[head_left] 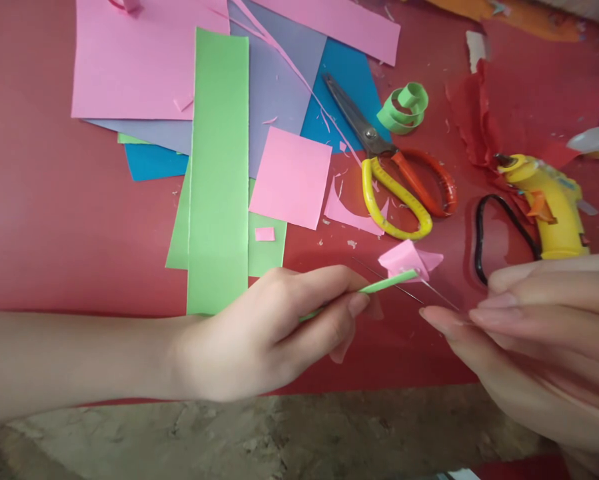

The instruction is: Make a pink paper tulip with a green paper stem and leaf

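Observation:
My left hand (279, 327) is closed around a narrow green paper stem (386, 283). At the stem's tip sits a small folded pink paper flower (406, 257). My right hand (534, 340) is at the right, thumb and fingers close together, pinching the end of a thin pale strand (439, 295) that runs from the stem's tip. Whether the strand is glue or thread I cannot tell. Another fine dark line passes behind the stem. Beyond the flower lie scissors (372, 133) with one yellow and one red handle, blades apart.
A yellow glue gun (554, 207) lies at the right with its black cord (480, 233). A green paper coil (404, 110) rests above the scissors. At the left are a green strip (220, 167), a pink square (293, 179), a pink sheet (134, 73) and scraps on the red table (34, 220).

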### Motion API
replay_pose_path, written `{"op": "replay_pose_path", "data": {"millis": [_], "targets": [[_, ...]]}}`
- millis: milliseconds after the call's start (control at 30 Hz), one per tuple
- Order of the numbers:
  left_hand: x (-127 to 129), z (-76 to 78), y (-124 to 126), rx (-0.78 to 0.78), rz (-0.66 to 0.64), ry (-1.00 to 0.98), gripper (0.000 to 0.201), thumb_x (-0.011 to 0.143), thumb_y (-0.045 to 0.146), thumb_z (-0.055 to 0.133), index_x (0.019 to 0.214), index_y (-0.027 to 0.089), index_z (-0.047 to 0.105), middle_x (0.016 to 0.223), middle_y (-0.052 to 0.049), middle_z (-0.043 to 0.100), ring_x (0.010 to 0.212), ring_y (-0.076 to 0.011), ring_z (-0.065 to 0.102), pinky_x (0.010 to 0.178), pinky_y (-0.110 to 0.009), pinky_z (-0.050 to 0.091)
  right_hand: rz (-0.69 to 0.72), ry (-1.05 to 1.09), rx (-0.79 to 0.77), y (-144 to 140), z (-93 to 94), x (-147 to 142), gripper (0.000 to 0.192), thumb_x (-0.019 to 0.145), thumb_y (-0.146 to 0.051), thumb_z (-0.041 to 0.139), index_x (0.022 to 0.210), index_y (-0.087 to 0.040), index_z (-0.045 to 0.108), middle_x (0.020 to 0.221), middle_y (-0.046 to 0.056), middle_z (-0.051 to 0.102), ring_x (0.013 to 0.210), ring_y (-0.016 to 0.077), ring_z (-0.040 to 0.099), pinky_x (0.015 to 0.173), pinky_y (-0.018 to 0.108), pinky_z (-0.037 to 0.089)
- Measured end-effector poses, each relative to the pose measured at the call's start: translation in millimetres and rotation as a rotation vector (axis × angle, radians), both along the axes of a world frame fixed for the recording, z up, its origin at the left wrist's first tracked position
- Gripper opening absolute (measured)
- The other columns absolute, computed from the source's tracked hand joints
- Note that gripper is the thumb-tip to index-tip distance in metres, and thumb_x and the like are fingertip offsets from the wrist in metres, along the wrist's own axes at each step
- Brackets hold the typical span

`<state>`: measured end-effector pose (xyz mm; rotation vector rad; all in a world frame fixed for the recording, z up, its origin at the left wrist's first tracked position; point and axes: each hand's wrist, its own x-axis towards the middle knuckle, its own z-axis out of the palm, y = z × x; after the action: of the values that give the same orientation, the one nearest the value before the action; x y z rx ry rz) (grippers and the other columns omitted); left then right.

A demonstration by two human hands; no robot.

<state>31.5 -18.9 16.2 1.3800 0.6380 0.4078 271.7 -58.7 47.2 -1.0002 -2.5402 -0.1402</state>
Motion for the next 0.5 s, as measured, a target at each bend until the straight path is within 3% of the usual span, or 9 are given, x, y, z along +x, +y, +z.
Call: {"op": "replay_pose_path", "data": {"millis": [33, 67, 133, 333, 400, 500], "targets": [[0.0, 0.5, 0.3, -0.002, 0.001, 0.001, 0.027, 0.094, 0.019, 0.035, 0.071, 0.016, 0.049, 0.058, 0.005, 0.052, 0.047, -0.0019, 0.046, 0.048, -0.012, 0.039, -0.061, 0.0, -0.042, -1.6, 0.8, -0.9, 0.076, 0.068, -0.042, 0.075, 0.137, -0.04, 0.042, 0.086, 0.0, 0.058, 0.067, 0.0192, 0.053, 0.063, 0.041, 0.046], [0.1, 1.0, 0.6, -0.002, 0.001, 0.0, 0.027, 0.094, 0.019, 0.036, 0.07, 0.016, 0.049, 0.057, 0.005, 0.051, 0.047, -0.002, 0.046, 0.047, -0.012, 0.038, -0.216, -0.04, -0.172, -3.4, 1.7, -2.3, 0.083, 0.066, -0.039, 0.078, 0.137, -0.046, 0.036, 0.089, -0.001, 0.059, 0.074, 0.0216, 0.055, 0.07, 0.043, 0.048], [0.2, 1.6, 1.0, -0.003, 0.0, 0.0, 0.028, 0.093, 0.019, 0.036, 0.069, 0.016, 0.049, 0.055, 0.005, 0.049, 0.047, -0.0023, 0.046, 0.047, -0.012, 0.038, -0.28, -0.044, -0.22, -6.3, 3.2, -4.9, 0.085, 0.063, -0.04, 0.079, 0.136, -0.048, 0.036, 0.091, 0.0, 0.058, 0.078, 0.0236, 0.056, 0.072, 0.045, 0.048], [0.5, -0.5, -0.2, -0.014, -0.001, 0.0, 0.025, 0.094, 0.02, 0.035, 0.073, 0.015, 0.049, 0.06, 0.004, 0.053, 0.047, -0.0023, 0.046, 0.046, -0.012, 0.038, -0.14, 0.002, -0.097, -3.9, 2.4, -4.2, 0.074, 0.07, -0.038, 0.074, 0.136, -0.043, 0.042, 0.084, 0.0, 0.058, 0.071, 0.0209, 0.055, 0.068, 0.041, 0.046], [0.3, -1.8, -1.0, -0.019, 0.002, -0.002, 0.024, 0.094, 0.021, 0.035, 0.074, 0.015, 0.048, 0.061, 0.003, 0.055, 0.047, -0.0024, 0.047, 0.046, -0.012, 0.039, -0.239, -0.03, -0.196, -5.1, 2.9, -5.8, 0.078, 0.07, -0.033, 0.075, 0.137, -0.047, 0.038, 0.09, -0.001, 0.059, 0.078, 0.0222, 0.056, 0.073, 0.042, 0.047], [-0.3, -2.8, -1.3, -0.021, -0.003, -0.009, 0.024, 0.094, 0.021, 0.035, 0.074, 0.016, 0.047, 0.062, 0.002, 0.055, 0.048, -0.0027, 0.047, 0.046, -0.012, 0.04, -0.27, -0.039, -0.23, -7.9, 4.0, -8.0, 0.077, 0.072, -0.03, 0.073, 0.137, -0.05, 0.036, 0.094, -0.002, 0.06, 0.082, 0.0219, 0.056, 0.078, 0.042, 0.046]]}}
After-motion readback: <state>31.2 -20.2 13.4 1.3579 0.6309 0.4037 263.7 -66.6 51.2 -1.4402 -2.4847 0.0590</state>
